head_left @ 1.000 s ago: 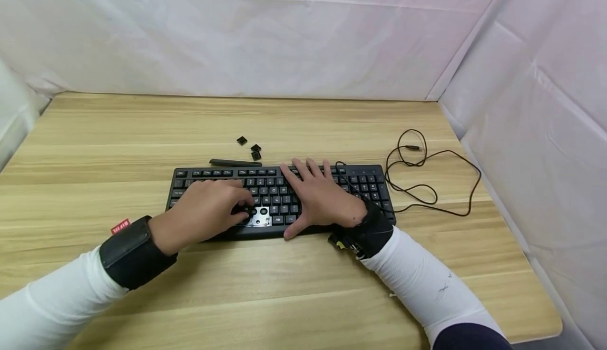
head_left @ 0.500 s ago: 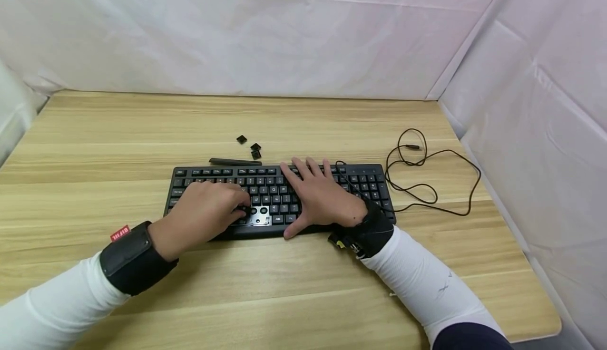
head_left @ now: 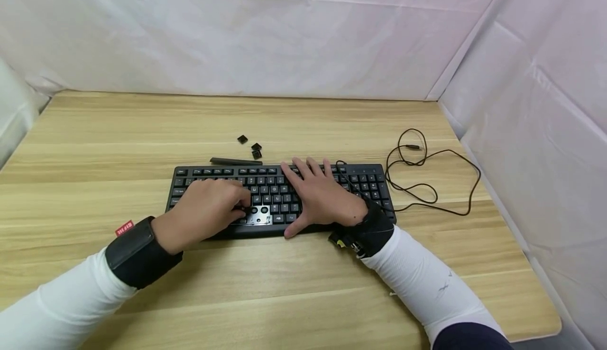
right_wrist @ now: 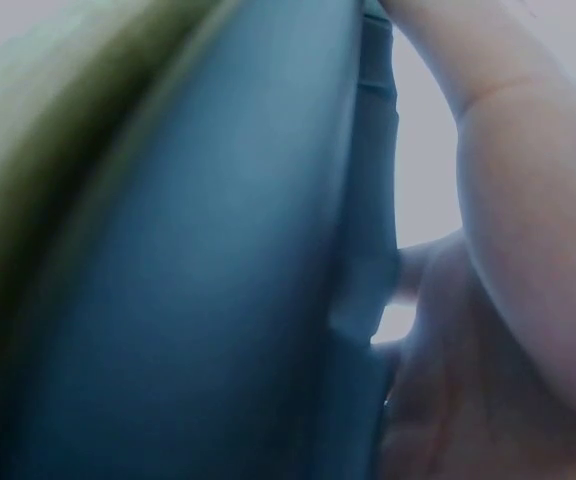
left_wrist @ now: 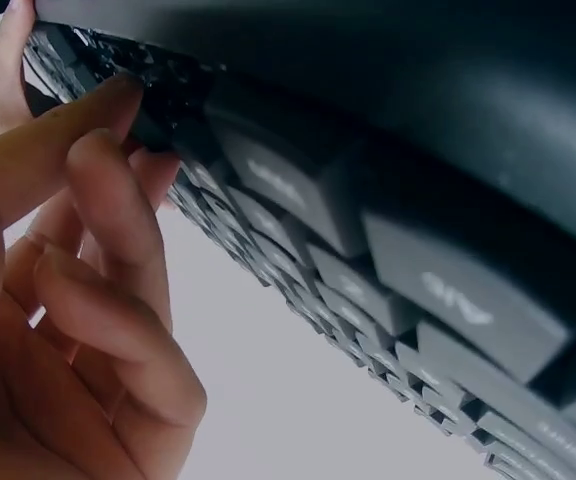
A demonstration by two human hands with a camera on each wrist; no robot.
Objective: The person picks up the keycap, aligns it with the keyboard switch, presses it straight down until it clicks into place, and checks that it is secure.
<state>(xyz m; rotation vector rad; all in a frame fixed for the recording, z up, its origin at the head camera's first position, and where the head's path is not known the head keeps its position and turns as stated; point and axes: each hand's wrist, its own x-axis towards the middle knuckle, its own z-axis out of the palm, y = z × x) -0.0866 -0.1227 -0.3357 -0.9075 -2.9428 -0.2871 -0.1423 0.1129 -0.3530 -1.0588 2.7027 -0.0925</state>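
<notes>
A black keyboard (head_left: 275, 200) lies on the wooden table. Its front middle has a pale bare patch (head_left: 258, 219) with dark switch stems showing where keys are off. My left hand (head_left: 204, 210) reaches over the left half. In the left wrist view its thumb and index finger pinch a black keycap (left_wrist: 151, 135) beside the bare patch; the other fingers curl loosely. Whether that keycap is seated cannot be told. Spread wide, my right hand (head_left: 322, 200) rests on the keyboard right of the patch, thumb over the front edge. The right wrist view is blurred.
Behind the keyboard lie a long black space bar (head_left: 236, 161) and three loose keycaps (head_left: 256, 154). A thin black cable (head_left: 467, 211) loops over the right side of the table, its plug (head_left: 412, 147) within the coil. White cloth (head_left: 303, 44) hangs behind.
The left wrist and sleeve have shifted slightly right, and the left fingers have drawn back a little from the bare patch. The right hand stays in place.
</notes>
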